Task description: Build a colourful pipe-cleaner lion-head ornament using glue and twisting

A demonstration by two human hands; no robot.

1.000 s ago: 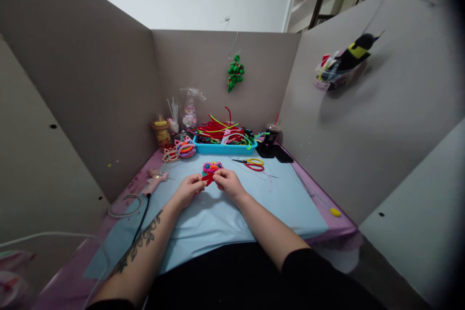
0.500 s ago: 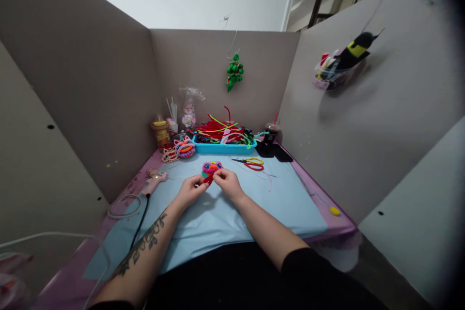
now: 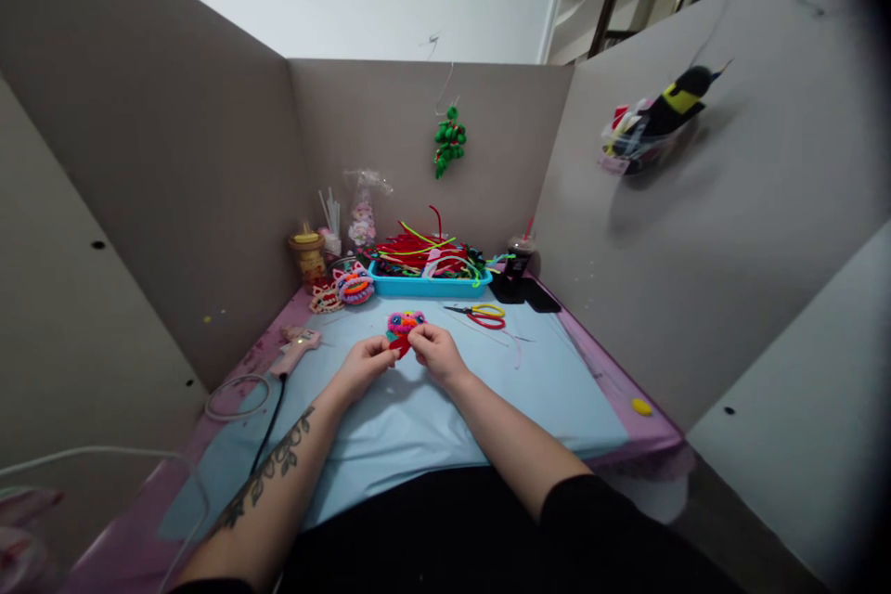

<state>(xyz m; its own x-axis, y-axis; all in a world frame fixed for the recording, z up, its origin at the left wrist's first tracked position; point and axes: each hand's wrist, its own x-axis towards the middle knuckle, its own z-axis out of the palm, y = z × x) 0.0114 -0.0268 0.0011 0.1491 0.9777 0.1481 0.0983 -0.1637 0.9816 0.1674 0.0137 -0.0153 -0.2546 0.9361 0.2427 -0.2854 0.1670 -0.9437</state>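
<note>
Between my two hands is a small fuzzy figure (image 3: 406,322), pink at the top with blue eyes and an orange middle, with a red lower part (image 3: 400,347). My left hand (image 3: 367,366) pinches the red part from the left, thumb and fingers together. From the right, my right hand (image 3: 432,351) grips the figure near its right edge with closed fingertips, hiding some of it. Both hands are just above the light blue cloth (image 3: 487,408).
Behind lies a blue tray (image 3: 432,285) of fuzzy stems. Scissors (image 3: 485,316) rest right of the figure; a pink glue gun (image 3: 297,351) with a cord lies left. Finished-looking fuzzy heads (image 3: 354,284), a cup (image 3: 308,258), a dark drink (image 3: 520,256) and black flat objects (image 3: 539,294) stand or lie around.
My left hand's fingers have shifted slightly on the red part, which now shows more widely between the hands. My right hand has barely moved.
</note>
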